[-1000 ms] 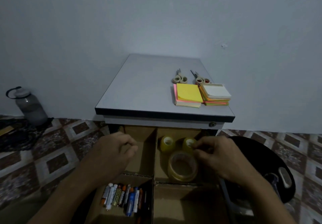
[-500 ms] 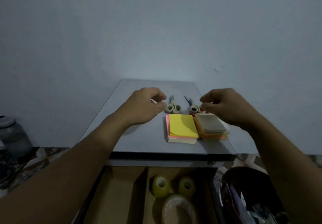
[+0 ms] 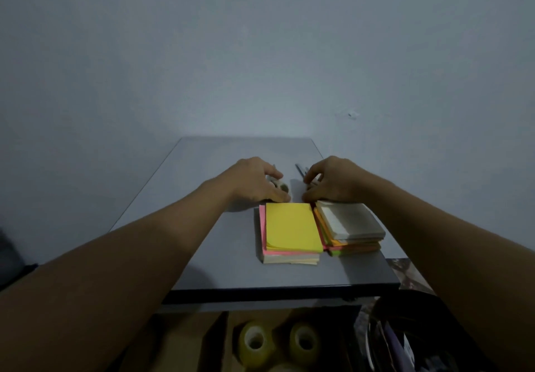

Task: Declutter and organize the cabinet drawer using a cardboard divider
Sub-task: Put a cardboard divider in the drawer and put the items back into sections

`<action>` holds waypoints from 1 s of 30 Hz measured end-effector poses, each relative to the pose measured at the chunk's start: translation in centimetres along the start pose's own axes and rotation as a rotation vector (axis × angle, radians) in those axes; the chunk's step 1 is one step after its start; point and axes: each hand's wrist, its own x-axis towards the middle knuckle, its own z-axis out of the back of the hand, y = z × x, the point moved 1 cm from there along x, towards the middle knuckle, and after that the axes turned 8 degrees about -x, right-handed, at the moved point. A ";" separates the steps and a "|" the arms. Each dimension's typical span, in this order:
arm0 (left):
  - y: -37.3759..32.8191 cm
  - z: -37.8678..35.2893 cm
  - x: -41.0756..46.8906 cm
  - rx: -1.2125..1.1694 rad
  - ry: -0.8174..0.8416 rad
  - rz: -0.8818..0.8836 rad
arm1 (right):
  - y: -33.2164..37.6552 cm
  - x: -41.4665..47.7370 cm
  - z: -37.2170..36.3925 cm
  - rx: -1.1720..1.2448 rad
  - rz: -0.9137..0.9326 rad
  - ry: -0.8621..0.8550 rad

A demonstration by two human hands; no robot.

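Grey cabinet top (image 3: 246, 151); left hand (image 3: 252, 180), right hand (image 3: 335, 180) each grip scissors (image 3: 282, 187).

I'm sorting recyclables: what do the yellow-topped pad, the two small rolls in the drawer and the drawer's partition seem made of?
Yellow-topped pad: matte paper; thin stacked sheets show at its edge. Two small rolls: probably glossy clear plastic tape, yellowish and translucent around pale cores. Partition: likely cardboard, dull brown, though dim light leaves that open.
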 end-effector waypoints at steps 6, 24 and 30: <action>0.0 -0.2 0.0 -0.084 -0.071 -0.016 | -0.2 0.2 -0.1 0.018 -0.003 -0.026; -0.3 7.3 -12.1 -0.140 -0.290 -0.077 | 3.6 -7.3 4.9 0.288 0.068 -0.228; 0.1 8.0 -20.2 -0.188 -0.334 -0.093 | 6.6 -13.4 4.2 0.481 0.152 -0.282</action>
